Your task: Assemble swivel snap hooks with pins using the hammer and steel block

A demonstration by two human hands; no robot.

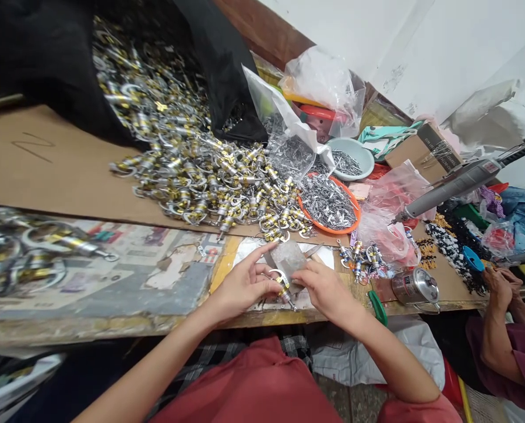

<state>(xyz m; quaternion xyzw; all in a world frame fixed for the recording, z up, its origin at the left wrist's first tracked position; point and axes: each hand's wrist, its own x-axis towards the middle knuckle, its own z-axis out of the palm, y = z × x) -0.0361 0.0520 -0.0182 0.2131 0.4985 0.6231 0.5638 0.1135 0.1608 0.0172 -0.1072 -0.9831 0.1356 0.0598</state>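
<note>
My left hand [250, 282] pinches a small silver-and-yellow metal piece [283, 281] with a C-shaped arm and a ringed barrel end. My right hand [325, 289] is at the other side of that piece, its thumb and fingertips closed together beside a grey, translucent block [289, 258]. What those right fingertips grip is too small to make out. The block rests on the bench just beyond both hands. A large heap of similar silver-and-yellow pieces [218, 182] lies behind my left hand, spilling from a black bag [231, 76].
An orange-rimmed bowl [358, 218] and a pale bowl [368, 160] hold small metal parts. Right of my hands are a cluster of small charms [362, 258], a metal canister [414, 286] and green-handled tool [377, 308]. A grey powered driver [447, 189] hangs over the bench. A co-worker's hands [500, 285] are far right.
</note>
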